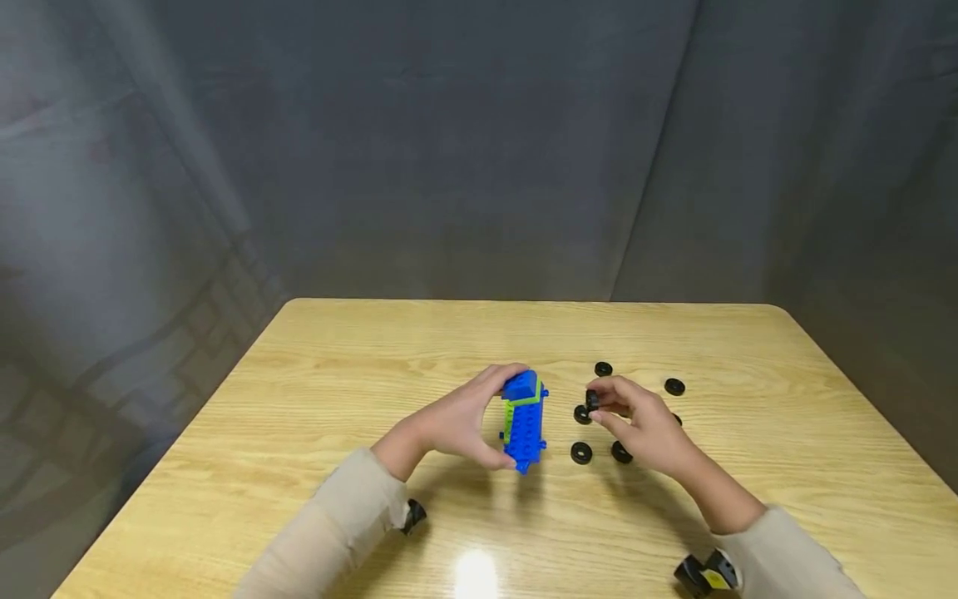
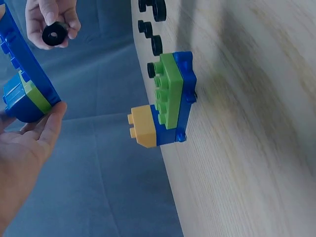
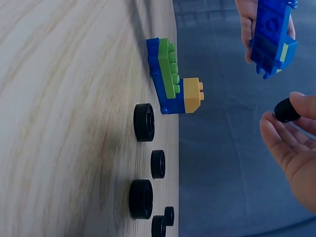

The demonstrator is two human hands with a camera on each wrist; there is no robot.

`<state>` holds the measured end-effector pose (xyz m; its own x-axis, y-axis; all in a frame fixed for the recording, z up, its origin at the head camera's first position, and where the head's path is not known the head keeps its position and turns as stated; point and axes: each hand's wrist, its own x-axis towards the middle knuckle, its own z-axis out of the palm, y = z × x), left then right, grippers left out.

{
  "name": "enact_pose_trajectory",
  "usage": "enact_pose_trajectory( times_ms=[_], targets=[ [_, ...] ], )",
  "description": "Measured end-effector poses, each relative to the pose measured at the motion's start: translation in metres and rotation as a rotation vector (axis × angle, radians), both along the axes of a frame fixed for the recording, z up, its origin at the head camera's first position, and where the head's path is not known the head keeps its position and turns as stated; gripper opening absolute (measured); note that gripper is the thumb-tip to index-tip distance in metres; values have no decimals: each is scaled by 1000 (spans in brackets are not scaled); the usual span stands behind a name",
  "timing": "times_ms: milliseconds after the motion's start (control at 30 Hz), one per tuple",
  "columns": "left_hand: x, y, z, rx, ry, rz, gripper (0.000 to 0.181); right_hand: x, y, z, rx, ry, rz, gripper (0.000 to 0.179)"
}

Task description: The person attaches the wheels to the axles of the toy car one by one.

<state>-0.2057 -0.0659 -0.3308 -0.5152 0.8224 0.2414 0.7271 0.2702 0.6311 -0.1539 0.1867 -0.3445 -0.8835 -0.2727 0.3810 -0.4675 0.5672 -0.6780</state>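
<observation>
Closest in, two beige sleeves (image 1: 329, 524) can be seen, with black gadgets (image 1: 703, 574) poking out by the cuffs. Past those, the hands are held apart from each other, and both are occupied. A blue block vehicle (image 1: 527, 433) is gripped end to end by the left hand (image 1: 467, 420), thumb at the near end and fingers at the far one, and it's held up off the table between the two hands. Little pegs stick out from its sides, and a chunky blue block with a lime-green layer is mounted at the far end. A small black wheel (image 1: 593, 400) is pinched between thumb and fingers of the right hand (image 1: 647, 424), not touching the vehicle. Below what's held in the left hand, and mostly blocked from above, a second vehicle (image 3: 170, 76) is parked: blue base, green brick, orangey-yellow block. Loose black wheels (image 1: 580, 452) are scattered flat around the right hand: two nearer than its fingers, one under the pinched wheel, one half covered by the hand, one past its fingertips, one farther off to its right. Beyond both hands the wood-look table (image 1: 374, 333) is backed by a dark grey curtain (image 1: 449, 150).
</observation>
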Motion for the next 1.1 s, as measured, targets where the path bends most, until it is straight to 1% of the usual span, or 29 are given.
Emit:
enact_pose_trajectory(
  times_ms=[167,400,533,700,833,933,1000,1100],
  targets=[
    [1,3,-1,19,2,-31,98,1,0,0,-36,-36,22,27],
    [1,7,0,44,20,-50,98,0,-4,1,-37,-37,19,27],
    [2,8,0,45,7,-55,99,-2,-7,0,-46,-43,30,27],
    [3,10,-1,46,-16,-57,100,-3,-12,2,-55,-19,33,26],
    [3,11,-2,48,-14,-58,99,-3,-16,3,-77,12,57,26],
    [3,11,-2,44,-8,-58,98,-4,-19,4,-82,-12,62,26],
    [3,11,-2,37,-11,-57,98,-4,-20,4,-87,-40,68,26],
    [2,12,-3,32,-19,-63,98,-5,-21,3,-104,-58,78,25]
  ],
)
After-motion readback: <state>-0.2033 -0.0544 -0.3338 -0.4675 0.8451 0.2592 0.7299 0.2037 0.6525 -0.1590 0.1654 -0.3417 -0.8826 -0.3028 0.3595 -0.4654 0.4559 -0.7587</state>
